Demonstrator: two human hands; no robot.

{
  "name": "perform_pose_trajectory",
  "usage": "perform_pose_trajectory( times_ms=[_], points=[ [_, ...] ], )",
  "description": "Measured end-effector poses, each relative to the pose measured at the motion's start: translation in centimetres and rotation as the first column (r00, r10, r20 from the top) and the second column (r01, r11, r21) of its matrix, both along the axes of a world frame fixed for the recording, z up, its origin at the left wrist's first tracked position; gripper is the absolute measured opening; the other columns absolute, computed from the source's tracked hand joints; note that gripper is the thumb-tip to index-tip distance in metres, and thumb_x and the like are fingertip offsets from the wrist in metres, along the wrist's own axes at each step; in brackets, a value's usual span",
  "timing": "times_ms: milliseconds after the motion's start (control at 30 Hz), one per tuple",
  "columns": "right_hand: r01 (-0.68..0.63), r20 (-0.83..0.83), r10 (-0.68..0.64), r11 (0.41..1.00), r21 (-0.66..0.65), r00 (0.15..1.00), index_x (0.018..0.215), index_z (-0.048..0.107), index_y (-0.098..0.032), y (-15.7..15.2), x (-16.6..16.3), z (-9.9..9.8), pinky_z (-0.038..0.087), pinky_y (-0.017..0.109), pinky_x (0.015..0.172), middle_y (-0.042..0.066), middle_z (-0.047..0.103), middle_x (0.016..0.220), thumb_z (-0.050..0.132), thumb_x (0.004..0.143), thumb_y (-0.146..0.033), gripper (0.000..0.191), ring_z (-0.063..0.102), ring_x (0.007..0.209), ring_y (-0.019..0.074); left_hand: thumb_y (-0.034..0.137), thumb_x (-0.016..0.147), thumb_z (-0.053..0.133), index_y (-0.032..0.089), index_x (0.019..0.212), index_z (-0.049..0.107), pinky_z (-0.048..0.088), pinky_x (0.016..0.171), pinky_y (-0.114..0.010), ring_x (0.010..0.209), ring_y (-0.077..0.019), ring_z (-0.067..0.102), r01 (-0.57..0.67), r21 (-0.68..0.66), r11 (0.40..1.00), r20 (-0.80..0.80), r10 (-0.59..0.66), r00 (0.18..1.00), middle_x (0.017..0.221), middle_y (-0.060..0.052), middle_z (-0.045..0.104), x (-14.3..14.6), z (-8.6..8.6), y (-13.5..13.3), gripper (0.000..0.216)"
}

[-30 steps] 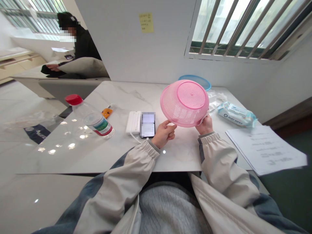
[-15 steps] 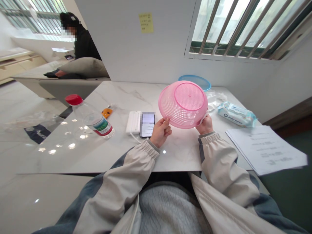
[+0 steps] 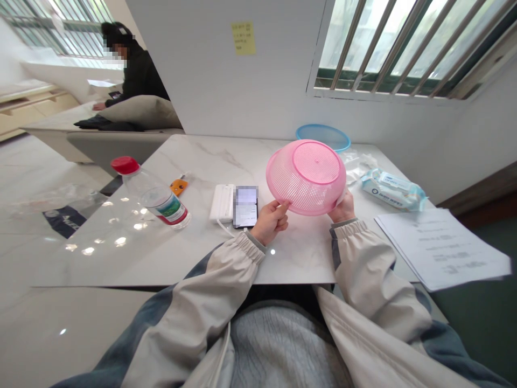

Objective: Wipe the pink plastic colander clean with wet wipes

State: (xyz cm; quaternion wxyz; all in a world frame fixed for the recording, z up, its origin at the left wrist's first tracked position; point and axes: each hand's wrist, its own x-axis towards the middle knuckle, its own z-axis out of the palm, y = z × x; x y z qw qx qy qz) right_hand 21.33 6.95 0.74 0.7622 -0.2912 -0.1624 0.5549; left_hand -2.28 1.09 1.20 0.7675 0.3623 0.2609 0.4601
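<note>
Well, both hands are closed on one round pink plastic colander [image 3: 306,178]: the left-hand grip [image 3: 271,222] pinches the lower-left rim, while the right-hand grip [image 3: 341,207] clasps the lower-right rim from beneath. The colander sits up and away from both grips, clear of the desk and tilted so its perforated base faces back toward the head camera. Being round, it shows no long axis, and neither hand is clearly nearer. Just behind it lies one shallow blue plastic bowl [image 3: 323,137]. On the white marble-look desk [image 3: 297,264] lie one white power bank [image 3: 222,203], one smartphone [image 3: 245,207], one clear plastic bottle with a red cap [image 3: 152,193] and one packet of wet wipes [image 3: 392,189], with one stack of printed papers [image 3: 438,248] at the right edge.
</note>
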Motion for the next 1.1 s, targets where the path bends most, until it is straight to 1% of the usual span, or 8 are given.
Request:
perform_pose_trajectory(
  times_ms=[167,267,367,567,700,800,933,1100],
  points=[
    [0.01,0.043,-0.011,1.0,0.017,0.999,0.116,0.076,-0.024,-0.2,-0.2,0.4,0.059,0.037,0.112,0.0,0.083,0.107,0.036,0.111,-0.029,0.04,0.078,0.105,0.0164,0.05,0.075,0.094,0.019,0.089,0.057,0.015,0.045,-0.02,0.044,-0.0018,0.02,0.078,0.042,0.996,-0.052,-0.075,0.996,0.057,0.015,0.025,0.1,-0.1,-0.4,0.05],
    [0.007,0.064,-0.009,1.0,0.025,0.998,0.116,0.075,-0.021,-0.3,-0.2,0.5,0.056,0.035,0.115,0.001,0.083,0.11,0.036,0.111,-0.027,0.04,0.077,0.106,0.0156,0.052,0.075,0.093,0.017,0.092,0.063,0.016,0.044,-0.021,0.044,-0.0023,0.019,0.128,0.057,0.99,-0.085,-0.123,0.989,0.056,0.015,0.024,0.3,-0.3,-0.5,0.05],
    [0.004,0.076,-0.005,1.0,0.02,0.997,0.114,0.075,-0.021,-0.3,-0.3,0.4,0.054,0.037,0.117,0.001,0.083,0.107,0.037,0.11,-0.027,0.039,0.077,0.104,0.0152,0.054,0.074,0.093,0.015,0.095,0.068,0.016,0.044,-0.021,0.043,-0.0027,0.019,0.174,0.053,0.983,-0.103,-0.168,0.98,0.055,0.015,0.024,0.4,-0.3,-0.5,0.051],
    [-0.005,0.059,0.003,0.999,0.032,0.998,0.111,0.076,-0.021,-0.1,-0.4,0.1,0.055,0.035,0.115,0.001,0.083,0.105,0.038,0.11,-0.028,0.038,0.077,0.101,0.0154,0.054,0.075,0.093,0.015,0.093,0.068,0.016,0.044,-0.021,0.044,-0.003,0.019,0.19,0.053,0.98,-0.111,-0.183,0.977,0.055,0.015,0.024,0.4,-0.2,-0.5,0.05],
    [-0.013,0.056,0.012,1.0,0.022,0.998,0.111,0.076,-0.022,0.0,-0.6,0.1,0.056,0.037,0.114,0.0,0.082,0.099,0.037,0.111,-0.029,0.039,0.077,0.099,0.0159,0.056,0.076,0.092,0.017,0.086,0.063,0.017,0.045,-0.021,0.044,-0.0032,0.018,0.198,0.072,0.978,-0.126,-0.188,0.974,0.053,0.015,0.022,0.4,-0.2,-0.5,0.05],
    [-0.044,0.074,0.041,0.998,0.034,0.996,0.11,0.076,-0.024,-0.2,-1.1,0.1,0.055,0.038,0.116,-0.001,0.082,0.101,0.038,0.11,-0.028,0.038,0.076,0.101,0.0158,0.058,0.076,0.091,0.019,0.079,0.055,0.017,0.044,-0.021,0.044,-0.0029,0.018,0.219,0.077,0.973,-0.15,-0.206,0.967,0.052,0.015,0.023,0.5,-0.5,-0.5,0.053],
    [-0.097,0.126,0.091,0.994,0.045,0.988,0.105,0.078,-0.024,-0.6,-1.9,0.4,0.051,0.041,0.121,-0.001,0.083,0.105,0.038,0.111,-0.029,0.041,0.076,0.104,0.0179,0.06,0.075,0.091,0.022,0.071,0.045,0.018,0.044,-0.022,0.044,-0.0023,0.019,0.255,0.092,0.963,-0.19,-0.234,0.953,0.051,0.014,0.025,0.6,-0.8,-0.6,0.061],
    [-0.111,0.126,0.105,0.993,0.04,0.986,0.107,0.079,-0.023,-0.6,-2.1,0.2,0.051,0.041,0.122,0.0,0.084,0.107,0.035,0.111,-0.027,0.045,0.076,0.11,0.0187,0.063,0.074,0.09,0.022,0.068,0.042,0.019,0.044,-0.022,0.044,-0.002,0.021,0.261,0.116,0.958,-0.225,-0.231,0.947,0.051,0.013,0.026,0.7,-0.9,-0.5,0.064]
  ],
)
